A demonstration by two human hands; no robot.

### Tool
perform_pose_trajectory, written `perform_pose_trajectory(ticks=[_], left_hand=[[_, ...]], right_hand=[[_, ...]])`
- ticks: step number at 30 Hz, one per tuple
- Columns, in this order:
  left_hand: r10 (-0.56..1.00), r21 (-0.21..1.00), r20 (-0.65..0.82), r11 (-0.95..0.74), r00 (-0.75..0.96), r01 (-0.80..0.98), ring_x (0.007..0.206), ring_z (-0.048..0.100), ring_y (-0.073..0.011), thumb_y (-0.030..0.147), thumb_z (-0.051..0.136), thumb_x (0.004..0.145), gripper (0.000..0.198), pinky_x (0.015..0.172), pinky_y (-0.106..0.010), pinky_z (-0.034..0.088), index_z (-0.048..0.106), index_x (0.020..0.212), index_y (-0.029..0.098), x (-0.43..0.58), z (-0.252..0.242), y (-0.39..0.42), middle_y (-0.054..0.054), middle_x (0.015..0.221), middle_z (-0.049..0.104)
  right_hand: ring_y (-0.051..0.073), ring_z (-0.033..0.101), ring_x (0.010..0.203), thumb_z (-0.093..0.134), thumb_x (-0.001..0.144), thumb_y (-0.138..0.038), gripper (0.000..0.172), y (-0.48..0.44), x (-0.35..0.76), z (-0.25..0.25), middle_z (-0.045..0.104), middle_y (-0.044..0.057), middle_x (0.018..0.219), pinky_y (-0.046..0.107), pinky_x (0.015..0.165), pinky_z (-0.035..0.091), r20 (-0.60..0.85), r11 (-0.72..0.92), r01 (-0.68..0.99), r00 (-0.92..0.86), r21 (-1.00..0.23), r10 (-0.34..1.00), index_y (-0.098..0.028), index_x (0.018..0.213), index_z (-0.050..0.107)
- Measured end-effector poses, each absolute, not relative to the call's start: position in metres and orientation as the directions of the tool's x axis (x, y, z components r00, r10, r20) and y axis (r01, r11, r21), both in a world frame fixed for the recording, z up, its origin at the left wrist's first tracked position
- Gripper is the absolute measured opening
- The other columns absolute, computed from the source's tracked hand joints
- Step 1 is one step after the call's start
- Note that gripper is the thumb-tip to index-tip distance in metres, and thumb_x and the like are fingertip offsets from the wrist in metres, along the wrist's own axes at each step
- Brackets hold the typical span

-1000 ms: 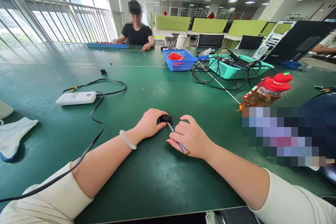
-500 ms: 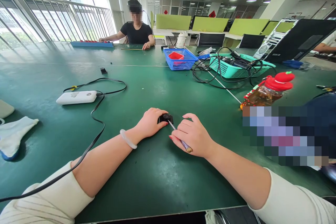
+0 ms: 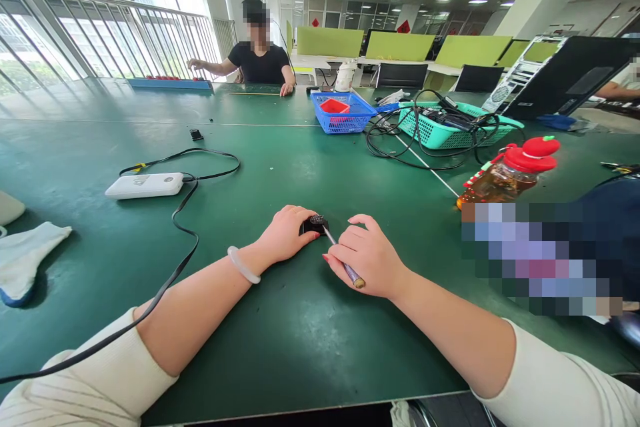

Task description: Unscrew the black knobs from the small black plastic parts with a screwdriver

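On the green table, my left hand grips a small black block-like part between thumb and fingers; its exact kind cannot be made out. My right hand is closed around a slim screwdriver-like tool with a purplish handle and a thin metal shaft. The tool's tip meets or nearly meets the near right side of the black part. The right index finger is bent and raised off the tool. Fingers of my left hand hide the left side of the part.
A white power bank-like box with a black cable lies left; the cable crosses my left arm. Beyond stand a blue basket and a teal basket with cables. A red-lidded bottle is right. Another person sits opposite.
The tool's tip has shifted very slightly on the black part; my hands stay almost in place. The person opposite has lifted one hand from the blue tray.
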State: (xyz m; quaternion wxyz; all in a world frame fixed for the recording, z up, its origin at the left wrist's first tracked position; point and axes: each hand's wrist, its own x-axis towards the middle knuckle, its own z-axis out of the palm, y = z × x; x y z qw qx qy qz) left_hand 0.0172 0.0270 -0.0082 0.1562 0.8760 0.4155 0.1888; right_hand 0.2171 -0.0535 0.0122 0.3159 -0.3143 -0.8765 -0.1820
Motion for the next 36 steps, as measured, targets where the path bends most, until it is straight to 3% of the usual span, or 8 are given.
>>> perform_pose_trajectory(ticks=[9,13,17,21,26,31,34,36], left_hand=[[0.798,0.428,0.181,-0.590,0.574,0.685,0.117,0.058,-0.0291,0.035,0.065,0.087,0.033,0.108,-0.046,0.042,0.066,0.118,0.021,0.018,-0.007,0.027,-0.007,0.121,0.070],[0.798,0.427,0.179,-0.590,0.576,0.685,0.116,0.058,-0.0291,0.034,0.065,0.087,0.033,0.107,-0.046,0.043,0.066,0.117,0.021,0.018,-0.006,0.027,-0.007,0.121,0.070],[0.795,0.432,0.175,-0.592,0.580,0.681,0.116,0.058,-0.0292,0.034,0.065,0.087,0.034,0.107,-0.046,0.043,0.066,0.118,0.021,0.017,-0.006,0.027,-0.008,0.120,0.069],[0.793,0.435,0.173,-0.593,0.584,0.677,0.116,0.058,-0.0295,0.035,0.065,0.086,0.034,0.107,-0.047,0.043,0.065,0.118,0.021,0.017,-0.007,0.029,-0.007,0.121,0.069],[0.787,0.441,0.182,-0.601,0.589,0.667,0.116,0.058,-0.0290,0.036,0.064,0.086,0.034,0.107,-0.047,0.042,0.065,0.118,0.024,0.016,-0.009,0.029,-0.006,0.120,0.069],[0.786,0.436,0.184,-0.603,0.590,0.668,0.116,0.058,-0.0289,0.036,0.064,0.087,0.034,0.107,-0.047,0.042,0.066,0.118,0.023,0.016,-0.010,0.030,-0.006,0.120,0.070],[0.786,0.435,0.180,-0.602,0.591,0.669,0.115,0.058,-0.0286,0.035,0.064,0.087,0.034,0.107,-0.047,0.042,0.066,0.118,0.022,0.016,-0.010,0.030,-0.006,0.120,0.070],[0.786,0.430,0.184,-0.604,0.590,0.671,0.116,0.058,-0.0286,0.036,0.064,0.088,0.034,0.107,-0.047,0.042,0.066,0.119,0.022,0.017,-0.010,0.029,-0.007,0.120,0.070]], right_hand=[[0.013,0.048,0.062,0.055,0.092,-0.024,0.026,-0.047,0.221,0.009,0.059,-0.002,0.061,0.037,0.090,0.040,0.686,0.732,0.680,-0.520,-0.028,0.509,-0.022,0.068,0.065],[0.013,0.055,0.062,0.054,0.093,-0.026,0.026,-0.042,0.225,0.006,0.065,0.000,0.064,0.036,0.081,0.043,0.649,0.674,0.633,-0.335,-0.381,0.683,-0.022,0.071,0.067],[0.014,0.055,0.060,0.055,0.092,-0.042,0.032,-0.034,0.229,0.002,0.062,0.000,0.063,0.031,0.064,0.043,0.466,0.445,0.490,-0.086,-0.750,0.881,-0.022,0.072,0.071],[0.015,0.054,0.059,0.059,0.084,-0.061,0.045,-0.025,0.232,-0.003,0.058,0.001,0.059,0.030,0.059,0.041,0.243,0.212,0.280,0.080,-0.936,0.967,-0.021,0.069,0.072],[0.015,0.053,0.058,0.059,0.082,-0.065,0.049,-0.021,0.234,-0.005,0.054,0.000,0.055,0.030,0.059,0.041,0.195,0.175,0.160,0.118,-0.971,0.974,-0.021,0.063,0.070],[0.014,0.050,0.056,0.054,0.088,-0.062,0.050,-0.028,0.235,-0.002,0.052,0.000,0.055,0.030,0.056,0.038,0.277,0.251,0.245,0.078,-0.937,0.958,-0.021,0.063,0.069],[0.015,0.053,0.058,0.050,0.094,-0.048,0.043,-0.033,0.234,0.002,0.056,0.000,0.057,0.031,0.062,0.042,0.434,0.411,0.388,-0.031,-0.825,0.900,-0.022,0.065,0.068],[0.014,0.055,0.060,0.049,0.095,-0.036,0.036,-0.035,0.234,0.005,0.061,0.000,0.060,0.034,0.073,0.045,0.583,0.590,0.466,-0.178,-0.659,0.793,-0.022,0.067,0.066]])
